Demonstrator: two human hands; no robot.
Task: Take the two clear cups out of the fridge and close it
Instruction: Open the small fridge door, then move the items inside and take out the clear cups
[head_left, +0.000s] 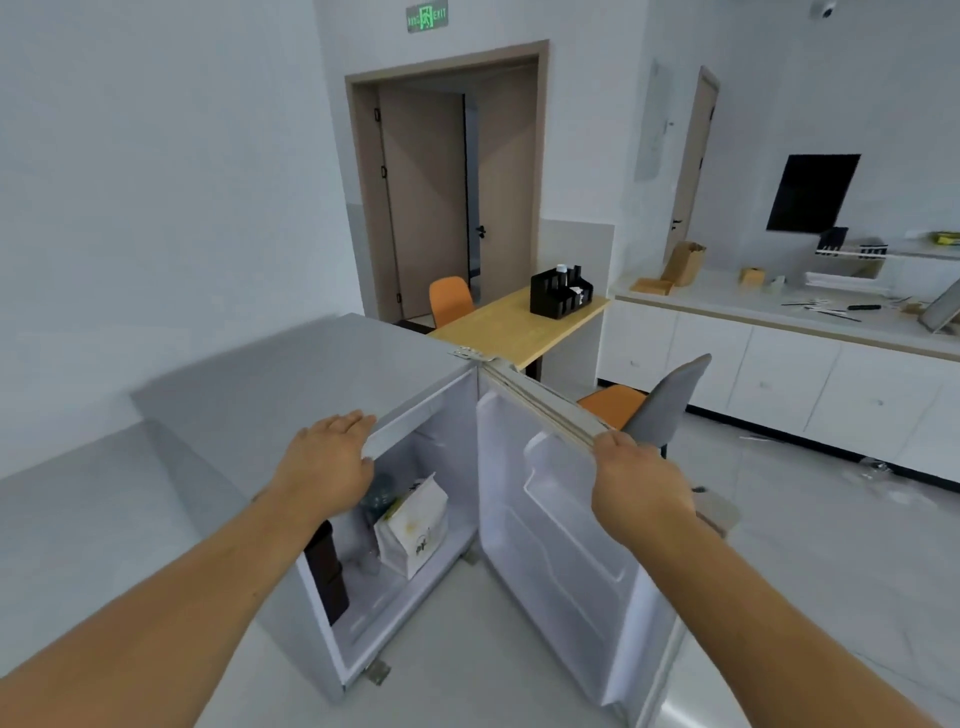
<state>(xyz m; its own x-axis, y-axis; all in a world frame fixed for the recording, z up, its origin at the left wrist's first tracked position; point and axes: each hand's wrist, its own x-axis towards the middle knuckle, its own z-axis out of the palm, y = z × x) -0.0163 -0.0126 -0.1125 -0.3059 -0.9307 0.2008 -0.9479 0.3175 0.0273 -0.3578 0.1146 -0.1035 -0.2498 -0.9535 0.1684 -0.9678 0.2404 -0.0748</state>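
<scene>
Hands: left hand (332, 457) flat and open on the front top edge of the fridge (291, 374), gripping nothing; right hand (636, 480) closed around the top edge of the open fridge door (550, 525), which stands swung out toward 4 o'clock.

Task items: clear cups not plainly seen. A bluish transparent shape (378, 500) at 12 o'clock behind the white paper bag (413, 525) may be one; it cannot be confirmed.

Risks, judged: reaching past the bag could tip it or drag it out; a cup lifted blind could catch the cabinet's upper lip; the door could swing back on a reaching arm once released.

Clearances: dark container (327, 571) crowds the interior at 9 o'clock; grey chair (670, 405) sits just beyond the door at 2 o'clock, limiting further swing; floor at 6 o'clock open.
</scene>
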